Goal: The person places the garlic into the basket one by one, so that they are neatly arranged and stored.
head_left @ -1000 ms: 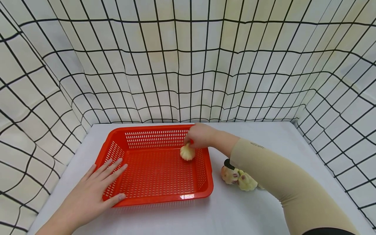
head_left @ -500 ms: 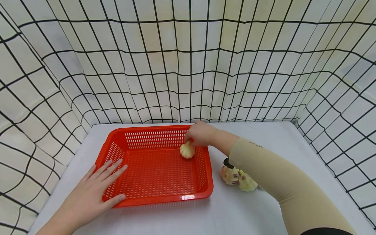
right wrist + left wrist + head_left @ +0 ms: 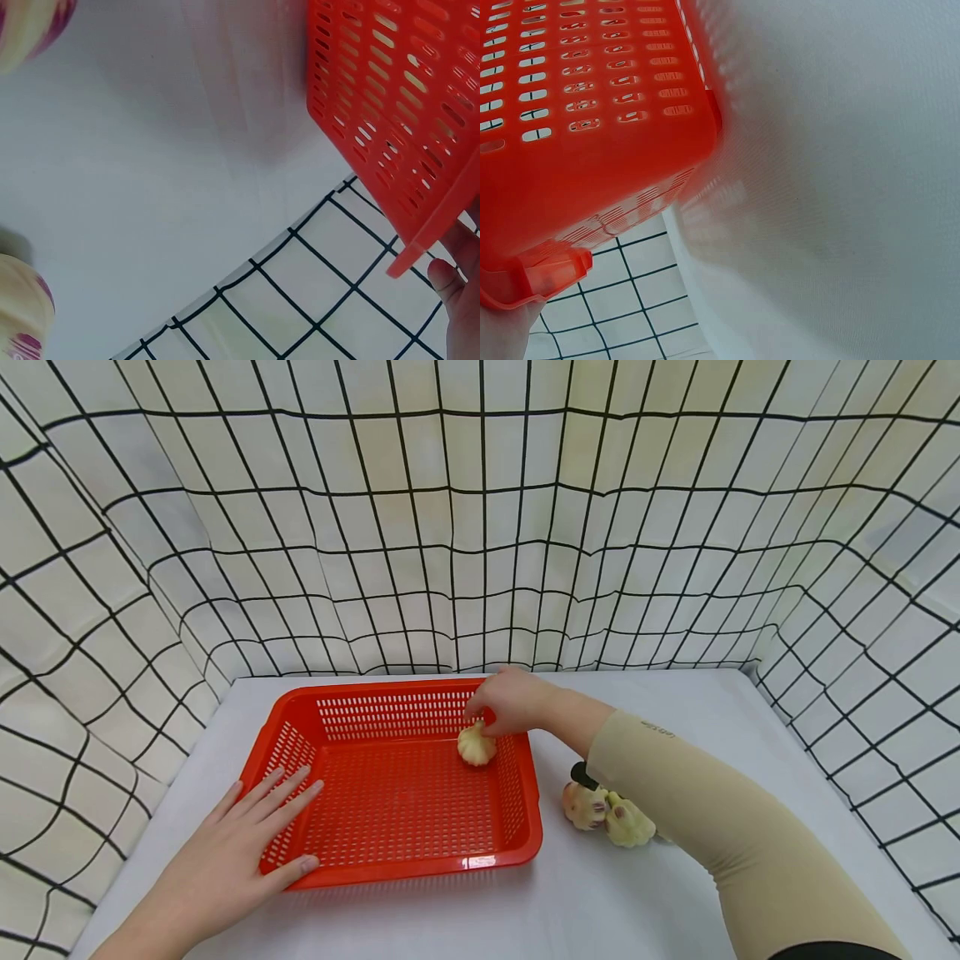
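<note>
My right hand (image 3: 512, 702) reaches over the right end of a red plastic basket (image 3: 405, 865). Its thumb and fingers pinch the top of a pale garlic bulb (image 3: 476, 745) just inside the basket's right part. Whether the bulb touches the basket floor I cannot tell. In the right wrist view, the thumb and part of the fingers show beyond the basket rim; the bulb is hidden there. My left hand (image 3: 232, 852) lies with spread fingers over the basket's left rim, thumb at the front corner. Only a sliver of it shows in the left wrist view.
More garlic bulbs (image 3: 628, 823) lie on the white table (image 3: 390, 922) right of the basket, partly hidden by the right forearm sleeve (image 3: 720, 802). Black netting (image 3: 487, 552) over white sheeting encloses the back and sides.
The garlic bulb has risen slightly since a second ago and then stays about level. The right thumb and fingers look a little farther apart now. The left hand keeps its place.
</note>
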A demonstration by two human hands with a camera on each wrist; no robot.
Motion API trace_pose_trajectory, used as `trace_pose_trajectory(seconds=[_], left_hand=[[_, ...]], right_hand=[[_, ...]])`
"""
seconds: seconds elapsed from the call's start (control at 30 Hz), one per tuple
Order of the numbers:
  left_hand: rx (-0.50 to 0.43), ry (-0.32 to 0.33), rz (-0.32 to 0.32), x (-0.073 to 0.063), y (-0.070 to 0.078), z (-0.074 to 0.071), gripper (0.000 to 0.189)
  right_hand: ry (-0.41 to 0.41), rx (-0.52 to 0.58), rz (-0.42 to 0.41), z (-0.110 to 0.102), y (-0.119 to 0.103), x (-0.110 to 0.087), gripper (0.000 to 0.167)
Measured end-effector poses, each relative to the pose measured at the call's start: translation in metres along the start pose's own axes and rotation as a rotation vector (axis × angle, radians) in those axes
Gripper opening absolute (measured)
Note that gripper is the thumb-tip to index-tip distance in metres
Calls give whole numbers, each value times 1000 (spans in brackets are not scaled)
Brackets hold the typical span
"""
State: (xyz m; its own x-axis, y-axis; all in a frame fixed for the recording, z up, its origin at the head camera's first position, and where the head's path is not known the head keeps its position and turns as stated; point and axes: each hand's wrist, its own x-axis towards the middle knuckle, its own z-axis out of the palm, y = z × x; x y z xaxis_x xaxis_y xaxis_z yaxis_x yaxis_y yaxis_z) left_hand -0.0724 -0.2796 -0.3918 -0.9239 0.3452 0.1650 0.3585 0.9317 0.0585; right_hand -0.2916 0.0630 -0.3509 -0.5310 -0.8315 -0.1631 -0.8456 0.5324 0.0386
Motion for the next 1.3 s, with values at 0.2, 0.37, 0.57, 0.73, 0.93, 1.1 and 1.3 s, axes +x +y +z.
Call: trace_pose_trajectory(seconds=[0.2,0.37,0.57,0.73,0.93,1.1,1.3], left_hand=[[-2,5,4,0,0,0,85],[-1,9,8,0,-1,0,85],[1,15,16,0,-1,0,84],[-5,18,16,0,-1,0,84],[-3,15,10,-1,0,0,85],[4,17,9,0,0,1,85],[0,29,17,-1,0,2,85]], right_hand=[[41,75,4,-6,5,-6,31],[98,132,-1,-13,8,-16,30],[117,184,41,-22,13,-35,29],[114,218,103,-22,20,-54,32],[103,264,163,-14,32,-82,30],[79,257,208,-1,42,-107,29],[53,290,259,16,55,-137,29]])
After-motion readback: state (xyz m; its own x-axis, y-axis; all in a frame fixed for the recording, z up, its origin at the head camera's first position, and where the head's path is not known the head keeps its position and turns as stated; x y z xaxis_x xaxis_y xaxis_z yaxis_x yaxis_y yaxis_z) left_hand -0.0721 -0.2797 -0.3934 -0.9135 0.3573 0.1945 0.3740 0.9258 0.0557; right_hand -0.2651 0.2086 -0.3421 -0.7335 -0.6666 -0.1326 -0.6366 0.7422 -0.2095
